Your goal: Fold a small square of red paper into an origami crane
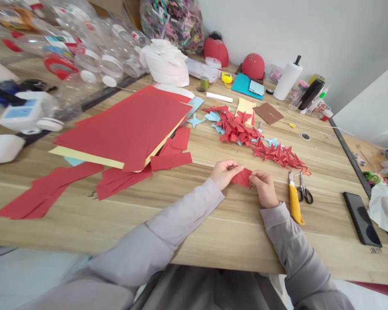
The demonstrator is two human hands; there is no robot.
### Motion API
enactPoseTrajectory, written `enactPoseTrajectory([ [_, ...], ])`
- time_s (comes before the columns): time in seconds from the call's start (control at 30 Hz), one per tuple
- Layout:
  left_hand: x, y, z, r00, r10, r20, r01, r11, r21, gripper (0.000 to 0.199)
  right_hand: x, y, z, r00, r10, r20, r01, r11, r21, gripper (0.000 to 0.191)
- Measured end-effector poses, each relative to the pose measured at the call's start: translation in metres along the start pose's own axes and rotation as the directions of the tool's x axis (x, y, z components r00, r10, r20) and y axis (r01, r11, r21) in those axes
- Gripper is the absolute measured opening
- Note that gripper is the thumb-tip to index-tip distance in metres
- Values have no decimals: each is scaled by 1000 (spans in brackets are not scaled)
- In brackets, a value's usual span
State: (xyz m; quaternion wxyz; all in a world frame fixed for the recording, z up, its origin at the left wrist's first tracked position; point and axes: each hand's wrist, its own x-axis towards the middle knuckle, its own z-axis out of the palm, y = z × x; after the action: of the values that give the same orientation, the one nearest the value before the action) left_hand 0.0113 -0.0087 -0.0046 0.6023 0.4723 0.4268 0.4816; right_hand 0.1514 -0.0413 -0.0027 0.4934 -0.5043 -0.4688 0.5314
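Two bare hands, left hand (224, 174) and right hand (264, 188), pinch a small folded red paper piece (242, 177) narrowly, steadying its folds over a light wooden tabletop (213, 228).

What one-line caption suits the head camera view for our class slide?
The left hand and right hand hold red paper beside scissors on a wooden table.

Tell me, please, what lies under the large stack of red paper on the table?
A pale yellow sheet shows beneath the red paper stack, with a light blue corner poking out; anything further under is covered.
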Motion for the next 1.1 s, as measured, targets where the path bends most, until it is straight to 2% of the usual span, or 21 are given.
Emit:
enactPoseTrajectory([
  [0.1, 0, 0, 0, 1000, 0, -10, 0, 1000, -19, 29, 0, 1, 0, 1000, -5, 11, 6, 1000, -24, 19],
  [0.23, -1, 0, 0, 993, -13, 118, 2, 995, 95, 23, 2, 4, 0, 999, -27, -42, 26, 1000, -11, 23],
  [0.33, -3, 0, 1, 980, 3, 199, -44, 978, 202, 21, 3, 4, -1, 997, -71, -35, 69, 995, -65, 24],
  [0.47, -5, 1, 1, 976, 59, 208, -119, 949, 291, 21, 1, 2, 0, 994, -112, -12, 109, 981, -158, 27],
  [0.67, -5, 5, -1, 972, 60, 226, -117, 961, 249, 16, 1, 2, 2, 997, -51, -56, 48, 998, -48, 29],
  [0.83, -5, 5, -1, 965, -67, 253, 26, 986, 162, 17, 3, 3, 0, 991, 6, -132, 2, 998, 59, 29],
  [1.1, -7, 7, -2, 969, -61, 239, 27, 990, 141, 15, 6, 6, -3, 975, -25, -220, 40, 997, 62, 32],
])
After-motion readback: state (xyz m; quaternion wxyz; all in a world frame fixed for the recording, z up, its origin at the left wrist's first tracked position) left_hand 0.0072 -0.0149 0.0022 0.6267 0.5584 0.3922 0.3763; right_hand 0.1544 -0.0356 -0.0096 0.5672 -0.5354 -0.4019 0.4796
